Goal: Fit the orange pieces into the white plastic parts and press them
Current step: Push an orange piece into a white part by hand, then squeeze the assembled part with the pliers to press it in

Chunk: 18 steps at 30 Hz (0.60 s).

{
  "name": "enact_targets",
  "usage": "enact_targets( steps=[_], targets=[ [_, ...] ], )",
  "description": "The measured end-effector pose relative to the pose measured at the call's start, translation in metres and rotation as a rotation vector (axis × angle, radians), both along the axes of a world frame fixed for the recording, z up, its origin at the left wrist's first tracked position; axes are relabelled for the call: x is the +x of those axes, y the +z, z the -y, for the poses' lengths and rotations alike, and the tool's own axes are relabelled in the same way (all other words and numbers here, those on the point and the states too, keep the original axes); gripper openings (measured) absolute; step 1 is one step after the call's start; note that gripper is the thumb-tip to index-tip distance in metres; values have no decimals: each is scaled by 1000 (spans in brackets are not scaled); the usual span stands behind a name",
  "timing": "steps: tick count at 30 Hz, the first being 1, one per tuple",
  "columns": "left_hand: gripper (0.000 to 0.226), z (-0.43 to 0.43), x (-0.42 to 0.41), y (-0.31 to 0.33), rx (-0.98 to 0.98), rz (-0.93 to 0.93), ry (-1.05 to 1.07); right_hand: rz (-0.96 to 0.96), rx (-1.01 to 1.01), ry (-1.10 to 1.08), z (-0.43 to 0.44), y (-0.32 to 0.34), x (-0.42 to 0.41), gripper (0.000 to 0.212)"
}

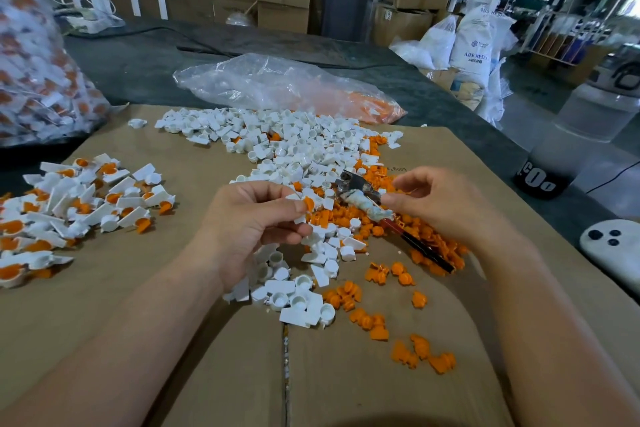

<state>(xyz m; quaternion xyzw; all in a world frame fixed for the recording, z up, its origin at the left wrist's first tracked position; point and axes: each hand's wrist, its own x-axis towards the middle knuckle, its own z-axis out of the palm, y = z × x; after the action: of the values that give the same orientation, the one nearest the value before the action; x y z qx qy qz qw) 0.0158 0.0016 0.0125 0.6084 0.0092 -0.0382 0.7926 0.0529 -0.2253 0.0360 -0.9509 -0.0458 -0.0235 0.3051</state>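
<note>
My left hand (252,222) pinches a white plastic part with an orange piece (308,203) seated in it, held above the cardboard. My right hand (440,204) hovers over the pile with curled fingers, its fingertips close to the wrapped handle of a small metal tool (360,196); whether it grips anything I cannot tell. A heap of loose white parts (287,146) lies ahead and below my hands. Loose orange pieces (374,319) are scattered to the right and near me. Finished white-and-orange assemblies (79,198) lie in a pile at the left.
Cardboard sheets (173,305) cover the dark table. A clear bag of orange pieces (277,87) lies behind the heap; a full bag of assemblies (31,55) stands far left. A white device (613,250) sits at the right edge, a translucent container (568,152) beyond it.
</note>
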Motion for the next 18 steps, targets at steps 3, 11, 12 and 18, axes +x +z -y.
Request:
enact_targets(
  steps=[3,11,12,18],
  targets=[
    [16,0,1,-1,4,3,2,-115,-98,-2,4,0,1,56],
    [19,0,1,-2,-9,16,1,-158,-384,44,-1,-8,2,89],
    [19,0,1,-2,-10,18,0,-155,-397,41,-1,-9,3,92],
    [18,-1,1,-3,-5,32,-1,-266,-461,58,1,-13,6,102]
  ],
)
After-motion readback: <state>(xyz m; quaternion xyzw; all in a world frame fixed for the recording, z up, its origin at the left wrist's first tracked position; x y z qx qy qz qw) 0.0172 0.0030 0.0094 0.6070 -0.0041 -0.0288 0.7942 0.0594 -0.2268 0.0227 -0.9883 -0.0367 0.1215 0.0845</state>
